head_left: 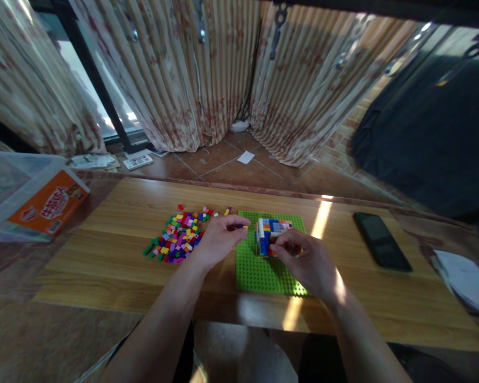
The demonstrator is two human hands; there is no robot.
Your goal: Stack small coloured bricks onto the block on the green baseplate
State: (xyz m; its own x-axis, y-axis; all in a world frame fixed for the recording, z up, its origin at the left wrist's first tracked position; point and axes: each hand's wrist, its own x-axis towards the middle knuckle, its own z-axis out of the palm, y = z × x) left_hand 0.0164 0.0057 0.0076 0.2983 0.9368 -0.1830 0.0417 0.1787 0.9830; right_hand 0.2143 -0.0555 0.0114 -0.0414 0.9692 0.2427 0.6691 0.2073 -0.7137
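A block structure (pixel 263 234) of white, blue and other colored toy bricks stands on the green baseplate (pixel 255 276). My right hand (pixel 309 260) is at its near right side, thumb and fingertips pinched together against the bricks. Whatever lies in that pinch is hidden by the fingers. Left of the structure, over the baseplate's left edge, my left hand (pixel 220 236) is curled with thumb and fingers close together. A small dark and yellow toy brick (pixel 244 227) shows at its fingertips. The loose brick pile (pixel 179 234) spreads on the table to the left of this hand.
The wooden table (pixel 115 255) carries a black phone (pixel 381 240) at right. White papers (pixel 465 279) lie at the right end. A clear plastic box (pixel 27 159) with an orange label stands at left. Curtains (pixel 175 80) hang beyond the far edge.
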